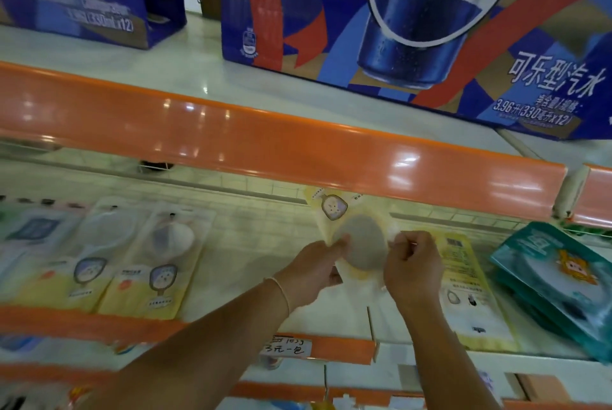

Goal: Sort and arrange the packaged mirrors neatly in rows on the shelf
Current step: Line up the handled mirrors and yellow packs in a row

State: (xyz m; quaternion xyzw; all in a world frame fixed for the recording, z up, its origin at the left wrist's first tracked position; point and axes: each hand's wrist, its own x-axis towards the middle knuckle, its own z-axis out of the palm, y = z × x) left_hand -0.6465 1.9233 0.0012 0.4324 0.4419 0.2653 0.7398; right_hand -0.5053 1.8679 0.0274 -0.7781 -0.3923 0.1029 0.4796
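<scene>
bright overhead glare on orange shelf edge (281, 141); blurred, curved edges

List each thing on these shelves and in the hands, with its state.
Yellow mirror pack: held above the shelf, tilted.
Left hand: grip on the pack's left edge.
Right hand: pinching the pack's right edge.
Two yellow packs: flat, side by side.
Yellow pack on the right: flat, back side up.
Teal packs: stacked, askew.
Cola box: upright on the upper shelf.

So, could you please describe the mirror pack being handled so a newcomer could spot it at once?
Find the long orange shelf edge under the blue cola cartons. Just below its middle, the left hand and right hand hold one yellow mirror pack. Unlike the packs lying flat either side, it is lifted, its cartoon label at the far end.
</scene>
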